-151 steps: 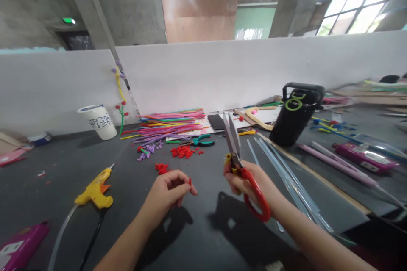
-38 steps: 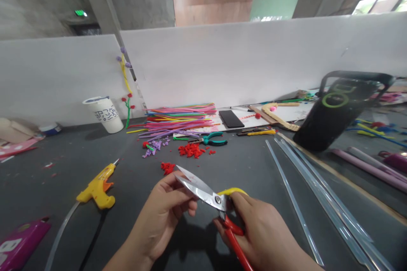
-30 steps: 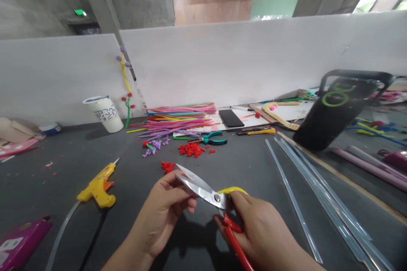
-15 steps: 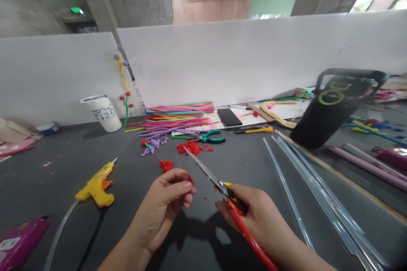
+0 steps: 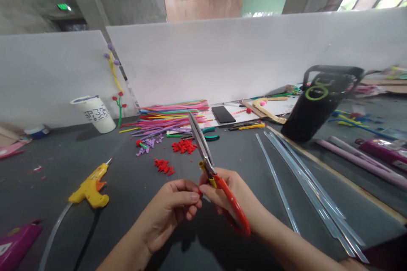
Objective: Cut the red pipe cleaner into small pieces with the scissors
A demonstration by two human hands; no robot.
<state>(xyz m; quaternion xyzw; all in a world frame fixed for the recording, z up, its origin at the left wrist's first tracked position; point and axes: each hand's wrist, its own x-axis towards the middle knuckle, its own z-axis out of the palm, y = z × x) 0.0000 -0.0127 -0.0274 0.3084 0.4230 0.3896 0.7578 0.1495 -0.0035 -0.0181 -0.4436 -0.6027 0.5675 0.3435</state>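
My left hand (image 5: 171, 209) pinches a small red piece of pipe cleaner (image 5: 200, 193) between thumb and fingers. In my right hand (image 5: 243, 190) is a pair of scissors (image 5: 229, 197) with red handles, its blades pointing up and away and slightly parted. The thumb and fingertips of that hand also touch the red piece, so both hands meet at it. Beyond them lie two small heaps of red pieces, a nearer heap (image 5: 163, 167) and a farther heap (image 5: 184, 147). Purple cut pieces (image 5: 149, 145) lie to their left.
A yellow glue gun (image 5: 90, 188) lies at left, a white cup (image 5: 98, 114) behind it. Pipe cleaners (image 5: 171, 118), teal-handled pliers (image 5: 211, 137) and a phone (image 5: 223, 114) are at the back. Clear glue sticks (image 5: 311, 190) and a black bottle (image 5: 313, 112) occupy the right.
My right hand has moved left to meet my left hand at the red piece. The scissors have swung more upright, and the whole view has shifted slightly.
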